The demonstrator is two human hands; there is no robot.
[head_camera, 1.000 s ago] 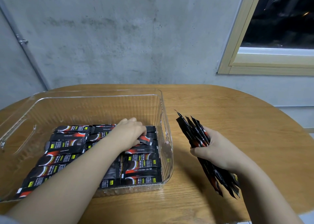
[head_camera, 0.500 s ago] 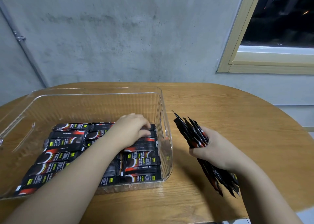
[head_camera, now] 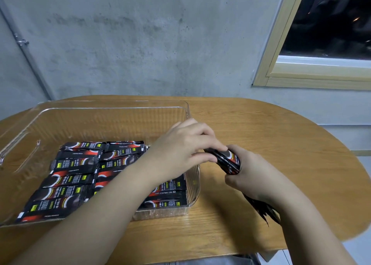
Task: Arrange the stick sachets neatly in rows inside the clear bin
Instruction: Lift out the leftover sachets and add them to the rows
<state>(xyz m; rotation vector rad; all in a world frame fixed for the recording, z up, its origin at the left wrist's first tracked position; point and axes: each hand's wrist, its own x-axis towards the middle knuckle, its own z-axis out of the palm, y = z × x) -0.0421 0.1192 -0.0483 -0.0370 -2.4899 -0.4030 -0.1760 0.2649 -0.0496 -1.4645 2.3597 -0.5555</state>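
Observation:
A clear plastic bin [head_camera: 112,108] stands on the left of the wooden table [head_camera: 285,144]. Black and red stick sachets [head_camera: 74,180] lie flat in rows on its floor, filling the near half. My right hand [head_camera: 259,178] grips a bundle of sachets [head_camera: 228,161] just right of the bin's right wall; the bundle's lower ends stick out below my wrist. My left hand [head_camera: 180,146] reaches over the bin's right wall. Its fingers and thumb pinch the top end of that bundle. My left forearm hides part of the rows in the bin.
The far half of the bin floor holds no sachets. A grey concrete wall stands right behind the table, with a window frame [head_camera: 281,71] at the upper right and a pipe [head_camera: 26,49] at the left. The table's rounded edge curves off at the right.
My left hand has lifted off the sachets in the bin and moved right to the bundle. My right hand has brought the bundle closer to the bin's right wall.

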